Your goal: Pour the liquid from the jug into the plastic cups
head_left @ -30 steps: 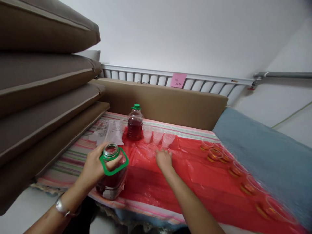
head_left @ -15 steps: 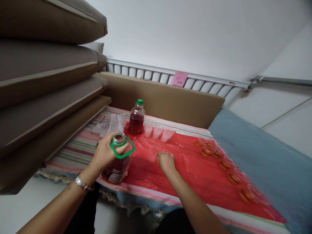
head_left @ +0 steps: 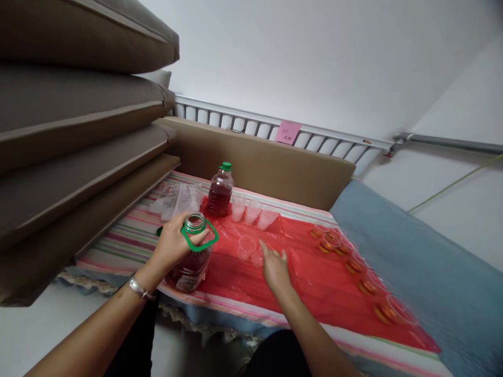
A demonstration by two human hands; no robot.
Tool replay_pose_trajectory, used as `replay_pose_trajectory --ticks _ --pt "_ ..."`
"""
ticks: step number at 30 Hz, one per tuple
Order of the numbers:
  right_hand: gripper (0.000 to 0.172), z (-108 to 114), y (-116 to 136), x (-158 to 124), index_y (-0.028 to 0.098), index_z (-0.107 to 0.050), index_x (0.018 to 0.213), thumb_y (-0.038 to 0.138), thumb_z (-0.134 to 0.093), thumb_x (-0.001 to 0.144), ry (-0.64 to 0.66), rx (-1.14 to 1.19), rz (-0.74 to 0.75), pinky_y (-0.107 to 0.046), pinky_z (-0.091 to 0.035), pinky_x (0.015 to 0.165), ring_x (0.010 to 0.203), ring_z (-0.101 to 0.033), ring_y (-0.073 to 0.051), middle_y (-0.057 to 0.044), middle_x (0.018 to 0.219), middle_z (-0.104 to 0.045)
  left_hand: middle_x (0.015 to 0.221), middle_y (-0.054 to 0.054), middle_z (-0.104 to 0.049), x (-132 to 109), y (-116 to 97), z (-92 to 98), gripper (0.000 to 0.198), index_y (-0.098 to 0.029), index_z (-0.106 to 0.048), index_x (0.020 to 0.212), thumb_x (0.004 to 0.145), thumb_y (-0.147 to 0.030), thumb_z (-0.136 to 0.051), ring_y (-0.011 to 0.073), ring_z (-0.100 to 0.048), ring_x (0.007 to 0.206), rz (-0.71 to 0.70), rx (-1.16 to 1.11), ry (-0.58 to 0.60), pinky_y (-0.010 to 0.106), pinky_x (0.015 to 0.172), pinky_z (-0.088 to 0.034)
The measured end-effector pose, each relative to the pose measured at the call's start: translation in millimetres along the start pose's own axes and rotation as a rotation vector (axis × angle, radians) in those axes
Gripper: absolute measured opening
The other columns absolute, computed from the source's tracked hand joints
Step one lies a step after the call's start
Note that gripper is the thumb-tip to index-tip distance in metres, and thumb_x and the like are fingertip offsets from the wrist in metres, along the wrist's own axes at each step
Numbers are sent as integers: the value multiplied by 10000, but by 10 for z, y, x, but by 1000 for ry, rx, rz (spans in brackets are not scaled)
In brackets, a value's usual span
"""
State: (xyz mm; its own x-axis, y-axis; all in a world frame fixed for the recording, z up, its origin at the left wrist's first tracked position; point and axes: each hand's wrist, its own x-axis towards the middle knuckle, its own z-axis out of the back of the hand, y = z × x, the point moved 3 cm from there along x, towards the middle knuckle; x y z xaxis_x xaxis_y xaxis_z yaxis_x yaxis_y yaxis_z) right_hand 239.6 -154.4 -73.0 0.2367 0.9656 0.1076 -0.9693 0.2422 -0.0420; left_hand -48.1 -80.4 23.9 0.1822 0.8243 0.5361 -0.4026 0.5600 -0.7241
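My left hand [head_left: 173, 242] is closed around the neck of an uncapped plastic bottle [head_left: 189, 269] of dark red liquid, its thumb through the green carrying handle [head_left: 199, 248]. The bottle stands upright near the front edge. My right hand [head_left: 275, 266] has its fingers spread and holds nothing. Just left of its fingers is a clear plastic cup [head_left: 257, 257], partly hidden; I cannot tell if they touch. Another clear cup [head_left: 246, 248] stands beside it. Both look to have no liquid in them.
Behind stand a capped bottle [head_left: 220, 195] of red liquid and stacked cups [head_left: 252, 212]. Several cups of amber liquid [head_left: 369, 284] line the right side of the red plastic sheet [head_left: 314, 283]. Plastic packaging [head_left: 181, 201] lies back left. Thick cushions [head_left: 78, 104] rise at left.
My right hand has let go of a clear cup, drawn back slightly and spread its fingers. My left hand stays on the bottle. The view has shifted slightly.
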Motion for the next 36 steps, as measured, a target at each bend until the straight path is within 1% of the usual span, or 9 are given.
replay_pose_trajectory --ticks 9,13,17,19,24,27,30,33,36 --pt "574 16 52 -195 169 -455 1417 29 -359 868 41 -42 25 -527 -247 1084 1112 -588 -260 -149 1155 -689 823 28 -667 9 39 -19 274 -185 -615 888 721 -384 -702 193 -608 763 5 -16 25 316 724 -464" --pt "401 331 159 -254 161 -580 1286 161 -438 910 -152 126 75 -513 -376 1015 1086 -604 -286 -149 1159 -681 960 79 -688 8 78 -23 397 -176 -597 1014 720 -416 -715 232 -638 884 14 -78 114 378 820 -496" --pt "319 950 643 -458 195 -594 1231 249 -465 945 -570 456 442 -433 -459 963 1118 -587 -251 -126 1189 -655 1279 147 -602 -20 69 45 689 -189 -512 1267 669 -416 -766 306 -561 1179 -4 -121 179 478 1040 -405" --pt "323 1189 969 -563 194 -564 1256 235 -494 943 -687 541 619 -432 -448 982 1156 -558 -239 -118 1217 -637 1409 157 -511 -41 52 104 807 -194 -444 1361 661 -421 -774 326 -470 1301 4 -166 224 484 1117 -328" --pt "180 1290 1516 -546 184 -628 1072 218 -588 900 -606 547 706 -427 -433 909 943 -576 -226 -68 955 -679 1501 106 -428 -102 103 252 821 -240 -376 1435 714 -395 -736 308 -403 1367 40 -432 356 448 1151 -298" --pt "109 1204 1521 -474 193 -645 867 262 -576 916 -572 538 693 -385 -413 836 816 -539 -198 -32 808 -639 1521 94 -407 -189 384 293 679 -241 -461 1373 753 -395 -689 270 -373 1391 163 -614 228 398 1144 -313" --pt "269 1142 1372 -430 188 -619 767 337 -504 959 -595 630 651 -318 -392 721 763 -501 -184 -29 748 -598 1347 116 -595 -412 870 249 596 -202 -603 1189 689 -510 -708 251 -506 1289 513 -511 -43 349 1078 -392" --pt "325 1089 1180 -401 187 -615 757 335 -437 985 -637 760 598 -295 -373 668 736 -481 -181 -29 706 -562 1111 175 -703 -700 1178 99 626 -134 -673 1011 620 -623 -695 323 -635 1108 692 -416 -73 431 940 -501" --pt "269 1011 997 -370 191 -623 816 271 -429 985 -653 861 550 -290 -374 664 726 -485 -177 -25 708 -566 908 149 -748 -917 1217 -67 573 -131 -718 859 575 -628 -718 339 -701 913 764 -384 -1 456 820 -550"
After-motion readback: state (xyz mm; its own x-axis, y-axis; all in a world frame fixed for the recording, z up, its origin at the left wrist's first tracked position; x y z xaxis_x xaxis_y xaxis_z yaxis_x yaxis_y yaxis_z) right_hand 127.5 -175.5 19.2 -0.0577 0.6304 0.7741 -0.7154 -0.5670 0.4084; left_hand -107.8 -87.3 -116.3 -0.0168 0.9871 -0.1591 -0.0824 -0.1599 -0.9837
